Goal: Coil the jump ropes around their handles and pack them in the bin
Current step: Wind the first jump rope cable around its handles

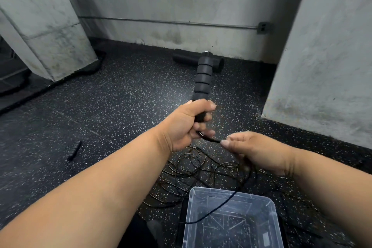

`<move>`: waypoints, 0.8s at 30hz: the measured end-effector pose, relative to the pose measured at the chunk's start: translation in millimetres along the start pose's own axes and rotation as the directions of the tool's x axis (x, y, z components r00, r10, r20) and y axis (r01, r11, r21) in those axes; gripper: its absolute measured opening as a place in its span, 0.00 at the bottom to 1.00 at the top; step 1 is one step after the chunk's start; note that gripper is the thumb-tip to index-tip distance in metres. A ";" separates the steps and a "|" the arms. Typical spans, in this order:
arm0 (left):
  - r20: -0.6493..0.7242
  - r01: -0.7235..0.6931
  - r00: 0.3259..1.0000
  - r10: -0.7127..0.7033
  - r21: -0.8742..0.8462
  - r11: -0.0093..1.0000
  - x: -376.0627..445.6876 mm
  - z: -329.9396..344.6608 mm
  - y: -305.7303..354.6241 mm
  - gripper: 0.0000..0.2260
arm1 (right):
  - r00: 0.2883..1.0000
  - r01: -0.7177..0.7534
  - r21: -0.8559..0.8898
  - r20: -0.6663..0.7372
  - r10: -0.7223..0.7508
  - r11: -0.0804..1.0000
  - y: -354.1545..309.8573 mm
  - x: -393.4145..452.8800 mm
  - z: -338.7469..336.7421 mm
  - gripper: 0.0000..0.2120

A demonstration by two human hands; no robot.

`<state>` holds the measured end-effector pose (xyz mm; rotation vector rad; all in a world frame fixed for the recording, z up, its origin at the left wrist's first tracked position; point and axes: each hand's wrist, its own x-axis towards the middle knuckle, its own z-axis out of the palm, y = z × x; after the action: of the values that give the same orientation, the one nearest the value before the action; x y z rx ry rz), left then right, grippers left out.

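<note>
**Jump rope cleanup, one handle in hand**

So the left hand point(186, 125) grips the bottom end of a black foam handle point(202, 79), holding it upright out in front. The right hand point(253, 152) pinches the thin black rope point(211, 139) just where it leaves the handle, thumb and fingertips pressed together on it. From there the cord droops down across the clear plastic bin point(269, 205) sitting on the speckled floor point(120, 106). More rope lies in a loose tangle point(187, 169) just beyond the bin. Another handle point(74, 150) lies off to the left, well apart.
</note>
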<state>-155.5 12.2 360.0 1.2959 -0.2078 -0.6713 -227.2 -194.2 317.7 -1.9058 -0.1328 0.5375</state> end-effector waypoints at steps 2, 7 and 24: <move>-0.053 -0.042 0.997 0.060 0.285 0.957 2.0 -12.4 -0.5 0.17 | 0.990 0.032 -0.290 -0.123 -0.070 0.957 -1.5 0.6 -18.7 0.22; -0.118 0.065 0.991 0.057 0.823 0.565 1.7 -32.9 -8.6 0.26 | 0.927 0.050 -0.716 -0.226 -0.299 0.696 -8.3 -11.6 -38.9 0.14; 0.215 -0.214 0.977 -0.004 0.974 -0.075 -5.5 29.4 -57.5 0.34 | 0.836 0.298 -0.820 -0.023 -0.548 0.489 -40.7 -29.8 -21.9 0.14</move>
<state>-194.2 -15.3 316.0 2.7080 -1.1574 -0.3703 -237.9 -206.8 370.1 -2.6719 -0.7633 -0.2312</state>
